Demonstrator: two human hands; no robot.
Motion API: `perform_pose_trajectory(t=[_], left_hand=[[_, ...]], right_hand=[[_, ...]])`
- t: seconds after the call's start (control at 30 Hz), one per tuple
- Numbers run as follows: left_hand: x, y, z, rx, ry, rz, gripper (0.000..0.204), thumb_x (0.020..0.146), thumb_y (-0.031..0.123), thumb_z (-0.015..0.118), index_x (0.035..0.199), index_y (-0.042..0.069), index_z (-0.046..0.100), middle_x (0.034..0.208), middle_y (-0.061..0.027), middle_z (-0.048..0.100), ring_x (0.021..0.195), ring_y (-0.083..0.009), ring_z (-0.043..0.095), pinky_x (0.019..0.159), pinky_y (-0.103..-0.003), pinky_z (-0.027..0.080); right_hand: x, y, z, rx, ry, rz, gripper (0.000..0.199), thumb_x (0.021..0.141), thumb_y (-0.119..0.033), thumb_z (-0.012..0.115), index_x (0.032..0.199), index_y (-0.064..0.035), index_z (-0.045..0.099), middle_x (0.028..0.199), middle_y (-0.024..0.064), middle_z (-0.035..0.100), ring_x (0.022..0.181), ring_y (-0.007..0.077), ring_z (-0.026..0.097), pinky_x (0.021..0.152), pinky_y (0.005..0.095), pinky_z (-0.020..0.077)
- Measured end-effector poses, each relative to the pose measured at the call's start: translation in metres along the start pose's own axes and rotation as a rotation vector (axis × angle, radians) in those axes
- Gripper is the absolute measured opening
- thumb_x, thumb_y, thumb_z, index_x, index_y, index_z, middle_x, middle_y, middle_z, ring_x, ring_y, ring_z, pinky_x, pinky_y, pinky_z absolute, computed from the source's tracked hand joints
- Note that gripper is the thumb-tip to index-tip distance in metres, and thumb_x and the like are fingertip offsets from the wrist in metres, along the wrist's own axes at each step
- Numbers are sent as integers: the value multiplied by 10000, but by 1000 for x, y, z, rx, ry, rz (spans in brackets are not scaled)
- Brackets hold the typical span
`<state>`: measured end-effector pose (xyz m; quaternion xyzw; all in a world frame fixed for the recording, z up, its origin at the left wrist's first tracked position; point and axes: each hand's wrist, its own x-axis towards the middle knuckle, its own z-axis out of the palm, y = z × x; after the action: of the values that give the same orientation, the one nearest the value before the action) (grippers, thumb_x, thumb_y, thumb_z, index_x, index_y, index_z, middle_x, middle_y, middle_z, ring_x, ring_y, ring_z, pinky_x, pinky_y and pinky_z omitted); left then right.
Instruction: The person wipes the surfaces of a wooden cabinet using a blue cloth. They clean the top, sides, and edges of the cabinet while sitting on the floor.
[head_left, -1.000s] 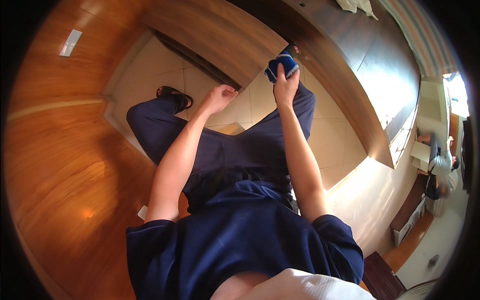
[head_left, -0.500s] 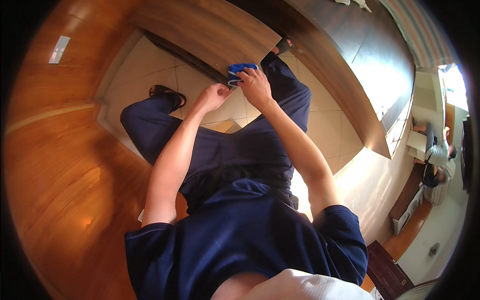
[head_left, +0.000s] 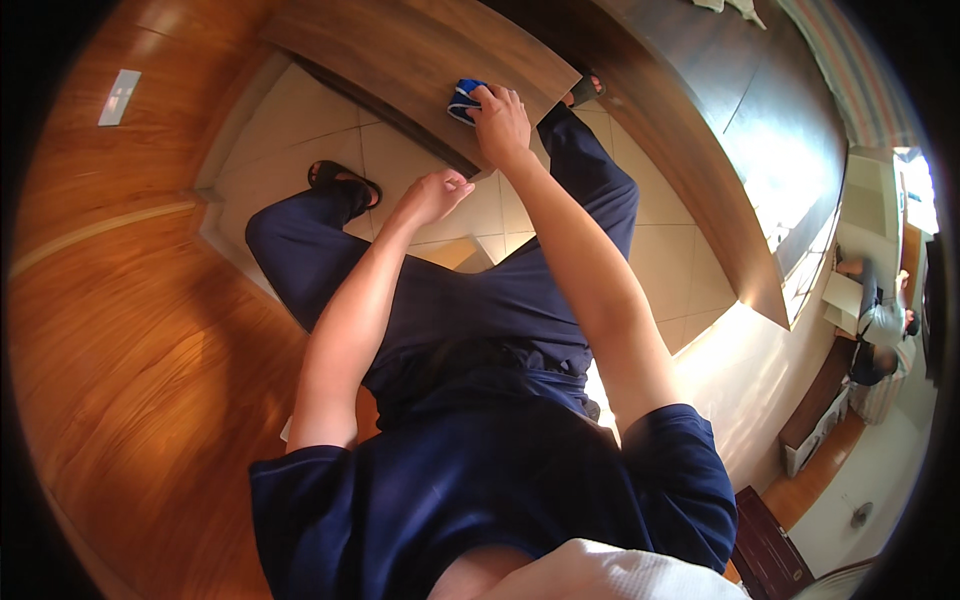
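My right hand point(head_left: 502, 122) holds a folded blue cloth point(head_left: 464, 100) with white edging against the top of a brown wooden board point(head_left: 420, 60). Its fingers curl over the cloth's right side. Below and to the left, my left hand point(head_left: 437, 196) hovers apart from the board's near edge, over my lap. Its fingers are bent in toward the palm, and nothing shows in them.
Orange-brown wood panelling point(head_left: 110, 370) stands at the left. Tiled floor point(head_left: 290, 140) lies around my sandalled feet. A long dark wooden piece of furniture point(head_left: 690, 170) runs along the right. Another person point(head_left: 880, 320) sits far off at the right.
My right hand and the blue cloth have moved up and slightly left, farther onto the board. My left hand now sits slightly lower, farther from the board's edge.
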<state>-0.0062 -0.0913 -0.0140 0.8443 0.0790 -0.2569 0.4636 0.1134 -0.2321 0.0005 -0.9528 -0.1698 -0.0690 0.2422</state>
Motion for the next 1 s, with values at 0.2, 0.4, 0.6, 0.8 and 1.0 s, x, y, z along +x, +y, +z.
perform_pose_trajectory(t=[0.2,0.4,0.6,0.8,1.0], left_hand=[[1,0,-4,-29,7,-33,428,926,439,673,1135,69,722,1041,-168,753,1003,-314,721,888,-390,544],[8,-2,1,86,-5,-51,458,912,460,666,1145,68,713,1068,-164,743,1020,-340,705,882,-421,545],[12,-12,3,112,65,-67,345,918,428,635,1049,121,721,1068,-139,741,1004,-332,703,865,-438,543],[5,-2,-13,78,-14,-104,358,924,387,657,1148,118,734,1139,-154,733,1097,-303,694,946,-393,533],[-3,-5,-26,48,114,-87,278,900,255,576,1070,123,751,1081,-155,735,1018,-341,704,869,-441,551]], right_hand=[[-33,-2,-34,82,-258,-77,269,851,-183,744,1107,-118,692,1182,100,653,1146,329,589,948,417,500],[-88,-6,-41,90,-144,-110,224,810,-154,758,1020,-112,692,1202,84,654,1104,304,602,905,416,516],[-60,-24,-24,14,-194,-68,312,802,-176,771,1093,-117,675,1069,88,649,1032,320,601,901,419,503],[-47,-39,9,-100,-147,-157,521,770,-195,797,1259,-128,631,1123,114,600,1078,339,563,918,433,497],[-65,-26,-20,-135,-309,-237,656,718,-110,806,1330,-133,571,1133,121,566,1096,345,549,936,437,491]])
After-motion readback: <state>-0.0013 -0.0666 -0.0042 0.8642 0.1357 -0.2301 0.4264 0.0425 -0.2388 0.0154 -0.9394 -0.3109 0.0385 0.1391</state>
